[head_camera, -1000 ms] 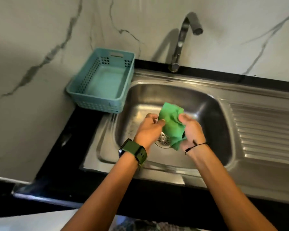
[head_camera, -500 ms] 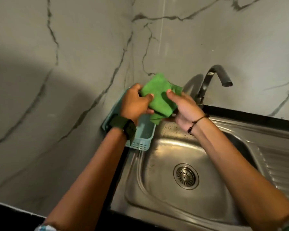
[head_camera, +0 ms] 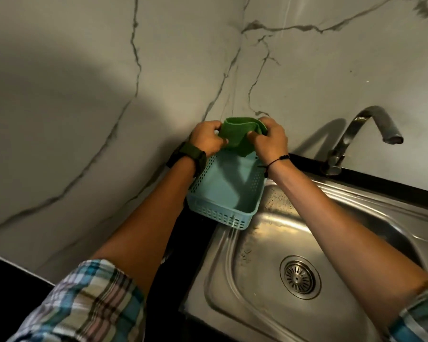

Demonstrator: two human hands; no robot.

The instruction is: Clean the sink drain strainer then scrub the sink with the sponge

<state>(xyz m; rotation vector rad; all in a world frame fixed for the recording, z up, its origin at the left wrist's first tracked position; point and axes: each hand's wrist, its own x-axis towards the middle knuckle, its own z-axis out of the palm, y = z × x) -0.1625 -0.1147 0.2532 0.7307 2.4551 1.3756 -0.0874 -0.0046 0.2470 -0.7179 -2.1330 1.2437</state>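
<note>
Against the marble wall (head_camera: 84, 95), above a blue basket (head_camera: 223, 193) beside the steel sink (head_camera: 257, 243), 2 hands (head_camera: 237, 141) grip a green sponge (head_camera: 235, 134).

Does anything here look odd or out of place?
Slightly: the blue basket sits askew, its corner overhanging the sink rim. Both hands hold the green sponge above it.
</note>
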